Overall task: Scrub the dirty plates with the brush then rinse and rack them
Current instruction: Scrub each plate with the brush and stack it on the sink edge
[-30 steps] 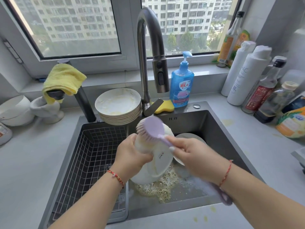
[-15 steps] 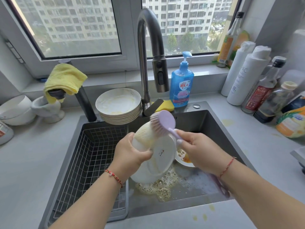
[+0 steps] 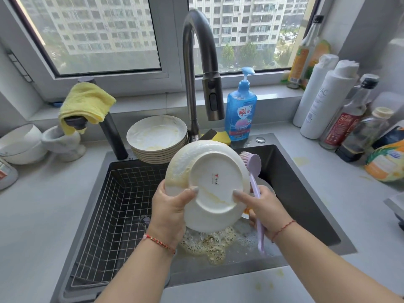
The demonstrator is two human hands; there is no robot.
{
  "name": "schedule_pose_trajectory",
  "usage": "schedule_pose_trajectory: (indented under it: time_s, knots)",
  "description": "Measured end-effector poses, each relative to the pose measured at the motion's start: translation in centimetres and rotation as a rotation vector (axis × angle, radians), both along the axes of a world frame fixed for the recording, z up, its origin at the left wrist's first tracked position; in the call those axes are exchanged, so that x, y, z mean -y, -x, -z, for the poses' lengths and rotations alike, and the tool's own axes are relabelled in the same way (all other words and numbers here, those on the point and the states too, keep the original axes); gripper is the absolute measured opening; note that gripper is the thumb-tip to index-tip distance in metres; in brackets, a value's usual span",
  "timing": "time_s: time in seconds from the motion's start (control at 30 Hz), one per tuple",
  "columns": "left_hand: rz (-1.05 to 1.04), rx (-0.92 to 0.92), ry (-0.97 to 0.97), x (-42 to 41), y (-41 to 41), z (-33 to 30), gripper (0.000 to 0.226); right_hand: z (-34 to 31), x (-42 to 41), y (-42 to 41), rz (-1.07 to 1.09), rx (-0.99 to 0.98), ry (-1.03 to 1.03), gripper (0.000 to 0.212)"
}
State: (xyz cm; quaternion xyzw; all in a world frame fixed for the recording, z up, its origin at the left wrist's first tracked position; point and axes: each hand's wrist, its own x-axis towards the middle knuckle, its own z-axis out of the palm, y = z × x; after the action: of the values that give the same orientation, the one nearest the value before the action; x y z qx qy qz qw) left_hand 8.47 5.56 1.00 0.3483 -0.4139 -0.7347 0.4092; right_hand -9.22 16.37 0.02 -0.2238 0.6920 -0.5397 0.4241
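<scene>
A white plate (image 3: 215, 178) with yellowish suds on its rim is held over the sink, its underside turned toward me. My left hand (image 3: 170, 206) grips its lower left edge, thumb on the base. My right hand (image 3: 262, 206) holds the lilac brush (image 3: 253, 169) by its handle while its thumb presses the plate's right side. The brush head stands beside the plate's right rim. A stack of dirty plates (image 3: 157, 138) sits at the sink's back edge. A wire rack (image 3: 113, 215) fills the sink's left half. Another plate (image 3: 264, 184) lies in the sink, mostly hidden.
The tall faucet (image 3: 196, 68) arches above the plate. Blue soap bottle (image 3: 240, 110) and yellow sponge (image 3: 223, 136) stand behind the sink. Bottles (image 3: 328, 97) crowd the right counter. A yellow cloth (image 3: 85, 103) hangs at left near white bowls (image 3: 19, 143). Yellow foam (image 3: 207, 243) lies on the sink floor.
The plate has been turned so its underside faces me and lifted higher. The brush came off its back and moved to its right side; my right thumb now presses the plate.
</scene>
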Motion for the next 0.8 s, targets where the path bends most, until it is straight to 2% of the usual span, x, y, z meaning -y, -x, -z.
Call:
schedule_pose_trajectory:
  time_s: [0.13,0.2,0.33,0.43,0.63,0.73,0.8]
  knots:
    - [0.070,0.074,0.020,0.5,-0.7,0.0,0.067,-0.4,0.1,1.1,-0.122,-0.064,0.040,0.050]
    - [0.152,0.161,0.019,0.8,-1.1,-0.3,0.066,-1.2,0.2,2.3,-0.212,-0.137,-0.010,0.041]
    - [0.306,0.326,0.018,1.5,-1.2,-1.3,0.066,-2.9,1.2,4.1,-0.364,-0.267,-0.218,0.043]
    - [0.394,0.385,0.064,2.0,-1.1,-2.3,0.059,-4.2,2.0,4.4,-0.440,-0.411,-0.269,0.040]
    - [0.380,0.579,0.277,2.6,-0.2,-4.0,0.060,-5.1,2.7,4.1,-0.441,-0.589,-0.270,0.050]
    - [0.354,0.687,0.394,2.6,0.1,-4.3,0.055,-5.0,2.2,3.7,-0.391,-0.688,-0.224,0.044]
    - [0.312,0.737,0.455,2.6,-0.1,-4.3,0.050,-4.7,1.4,3.3,-0.293,-0.609,-0.145,0.036]
